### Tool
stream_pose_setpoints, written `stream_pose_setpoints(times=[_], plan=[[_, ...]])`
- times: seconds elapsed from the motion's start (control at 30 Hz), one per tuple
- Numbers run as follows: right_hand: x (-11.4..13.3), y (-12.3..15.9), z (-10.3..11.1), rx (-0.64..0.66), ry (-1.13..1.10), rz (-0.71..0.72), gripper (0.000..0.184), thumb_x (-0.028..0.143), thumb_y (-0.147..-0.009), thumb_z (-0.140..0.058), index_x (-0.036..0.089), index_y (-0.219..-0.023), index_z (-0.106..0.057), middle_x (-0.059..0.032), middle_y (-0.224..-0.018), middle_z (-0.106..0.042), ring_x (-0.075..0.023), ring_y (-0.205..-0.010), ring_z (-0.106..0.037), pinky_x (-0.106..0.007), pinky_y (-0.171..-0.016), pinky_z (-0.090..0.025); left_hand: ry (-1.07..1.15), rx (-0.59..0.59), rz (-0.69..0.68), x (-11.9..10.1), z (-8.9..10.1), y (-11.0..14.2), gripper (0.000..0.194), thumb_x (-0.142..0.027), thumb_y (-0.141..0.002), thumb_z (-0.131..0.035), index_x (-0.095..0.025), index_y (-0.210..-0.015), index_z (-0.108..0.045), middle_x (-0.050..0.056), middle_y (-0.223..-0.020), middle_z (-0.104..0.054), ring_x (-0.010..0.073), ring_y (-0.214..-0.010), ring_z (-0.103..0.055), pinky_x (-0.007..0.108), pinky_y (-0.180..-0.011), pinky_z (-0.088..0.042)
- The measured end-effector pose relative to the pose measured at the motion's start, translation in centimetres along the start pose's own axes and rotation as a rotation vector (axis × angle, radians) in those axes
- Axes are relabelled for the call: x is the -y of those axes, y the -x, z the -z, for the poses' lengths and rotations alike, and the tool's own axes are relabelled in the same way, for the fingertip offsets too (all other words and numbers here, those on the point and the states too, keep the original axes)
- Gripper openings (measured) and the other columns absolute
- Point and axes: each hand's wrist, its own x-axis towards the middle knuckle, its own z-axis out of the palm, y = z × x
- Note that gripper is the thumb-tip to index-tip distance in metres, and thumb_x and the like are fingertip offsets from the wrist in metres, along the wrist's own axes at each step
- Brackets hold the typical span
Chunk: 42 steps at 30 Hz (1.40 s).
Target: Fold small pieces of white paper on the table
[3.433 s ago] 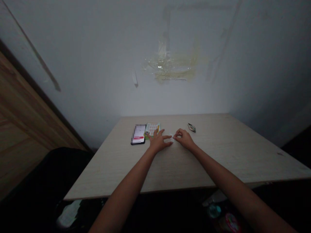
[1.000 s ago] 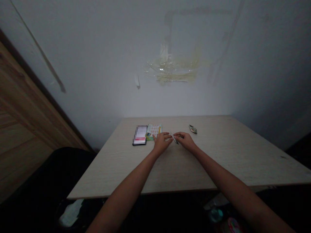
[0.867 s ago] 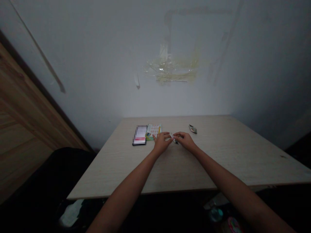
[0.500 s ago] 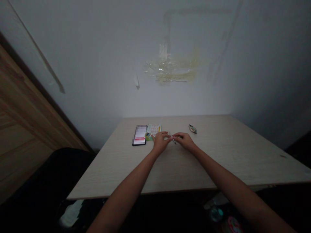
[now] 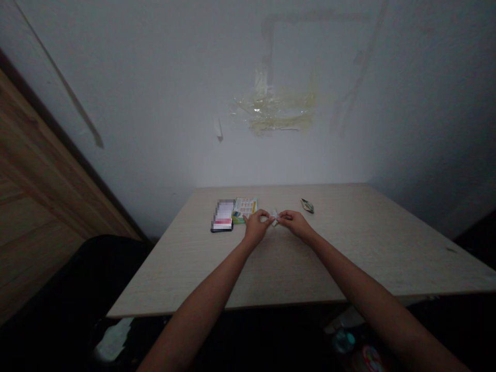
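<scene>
Over the middle of the table, my left hand (image 5: 256, 225) and my right hand (image 5: 295, 223) almost meet. Both pinch a small, pale, paper-like piece (image 5: 274, 217) from its two sides, with thumb and fingertips closed on it. Its exact kind is too small to make out. Just beyond my left hand lies a green and white printed booklet or card (image 5: 245, 206), its near right corner hidden by the hand. A dark-edged phone (image 5: 222, 217) with a pixelated screen rests to the left of it. Farther back on the right is a small folded piece with dark and green patterning (image 5: 307, 206).
The pale wooden table (image 5: 178, 268) meets a wall (image 5: 155, 103) with old tape (image 5: 279, 111) on it. A dark chair-like shape (image 5: 93, 268) stands at the left. Below the front edge on the right are a bottle with a teal cap (image 5: 344, 341) and a red round item (image 5: 372, 357).
The small piece between my fingers has turned, from a thin, dark-edged view to a paler, broader face. Both hands stay in nearly the same place.
</scene>
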Motion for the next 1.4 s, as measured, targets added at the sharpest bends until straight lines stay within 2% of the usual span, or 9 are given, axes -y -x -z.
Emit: stream_pose_setpoints(times=[0.17,0.43,0.63,0.77,0.9,1.03,1.2,1.3,1.4], plan=[[0.4,0.1,0.1,0.023,0.071,0.037,0.037,0.049,-0.071,-0.071,0.016,-0.088,-0.072,-0.0069,-0.089,-0.073,-0.0199,-0.083,-0.064,-0.032,-0.080,-0.046,0.014,-0.003,0.015,-0.2,-0.2,0.3,0.012,-0.034,-0.080,-0.070,-0.023,-0.083,-0.066,0.000,-0.089,-0.074,0.0226,-0.097,-0.067,0.060,-0.117,-0.001],[0.4,0.1,0.1,0.013,0.080,0.013,0.036,0.050,-0.072,-0.069,0.016,-0.083,-0.072,-0.0027,-0.079,-0.070,-0.0177,-0.076,-0.059,-0.030,-0.075,-0.043,0.053,-0.013,0.014,-0.5,-0.2,0.3,0.014,-0.033,-0.079,-0.071,-0.020,-0.082,-0.067,0.001,-0.087,-0.073,0.0191,-0.090,-0.066,0.047,-0.108,-0.034],[0.8,0.3,0.0,0.037,0.007,0.018,0.036,0.049,-0.071,-0.072,0.016,-0.086,-0.072,-0.0049,-0.087,-0.073,-0.0186,-0.082,-0.062,-0.031,-0.082,-0.044,0.097,0.020,0.026,-0.5,-0.4,0.3,0.017,-0.034,-0.080,-0.070,-0.019,-0.089,-0.070,0.002,-0.082,-0.075,0.0193,-0.087,-0.068,0.044,-0.102,-0.042],[1.1,0.5,-0.2,0.025,-0.041,-0.010,0.037,0.050,-0.068,-0.074,0.017,-0.084,-0.071,-0.0056,-0.087,-0.073,-0.0189,-0.081,-0.062,-0.031,-0.080,-0.045,0.115,0.035,0.038,-0.3,-0.4,0.1,0.019,-0.035,-0.080,-0.071,-0.019,-0.091,-0.074,0.005,-0.084,-0.077,0.0211,-0.088,-0.069,0.043,-0.099,-0.045],[1.2,0.5,-0.2,-0.010,-0.077,-0.035,0.038,0.049,-0.065,-0.076,0.017,-0.084,-0.071,-0.0052,-0.084,-0.072,-0.0178,-0.077,-0.061,-0.030,-0.076,-0.045,0.125,0.038,0.054,-0.1,-0.4,-0.2,0.018,-0.036,-0.080,-0.069,-0.020,-0.087,-0.076,0.005,-0.090,-0.078,0.0218,-0.092,-0.069,0.044,-0.101,-0.044],[1.2,0.5,-0.2,-0.002,-0.075,-0.018,0.038,0.049,-0.065,-0.076,0.017,-0.085,-0.073,-0.0049,-0.085,-0.073,-0.0189,-0.080,-0.062,-0.031,-0.080,-0.045,0.080,0.012,0.059,0.1,-0.5,-0.5,0.015,-0.035,-0.079,-0.070,-0.025,-0.086,-0.078,0.004,-0.103,-0.077,0.0238,-0.107,-0.065,0.047,-0.107,-0.038],[1.2,0.3,-0.2,0.042,-0.013,-0.021,0.037,0.052,-0.067,-0.073,0.017,-0.078,-0.073,-0.0033,-0.081,-0.072,-0.0180,-0.077,-0.060,-0.030,-0.077,-0.045,0.006,-0.018,0.041,0.0,-0.5,-0.5,0.008,-0.030,-0.077,-0.073,-0.025,-0.080,-0.078,0.005,-0.123,-0.071,0.0269,-0.124,-0.056,0.055,-0.115,-0.026],[1.0,0.2,-0.2,0.035,0.000,-0.031,0.037,0.052,-0.066,-0.073,0.017,-0.075,-0.071,-0.0021,-0.076,-0.070,-0.0169,-0.073,-0.059,-0.030,-0.075,-0.044,-0.017,-0.010,0.038,-0.1,-0.6,-0.5,0.005,-0.025,-0.078,-0.073,-0.024,-0.078,-0.077,0.006,-0.125,-0.069,0.0278,-0.127,-0.054,0.061,-0.117,-0.015],[0.8,0.1,-0.3,0.032,-0.032,-0.047,0.036,0.053,-0.065,-0.075,0.017,-0.072,-0.070,-0.0011,-0.071,-0.069,-0.0160,-0.069,-0.058,-0.029,-0.074,-0.043,-0.031,-0.007,0.045,-0.2,-0.8,-0.4,0.006,-0.022,-0.079,-0.071,-0.023,-0.077,-0.077,0.006,-0.126,-0.069,0.0288,-0.129,-0.051,0.064,-0.116,-0.011]])
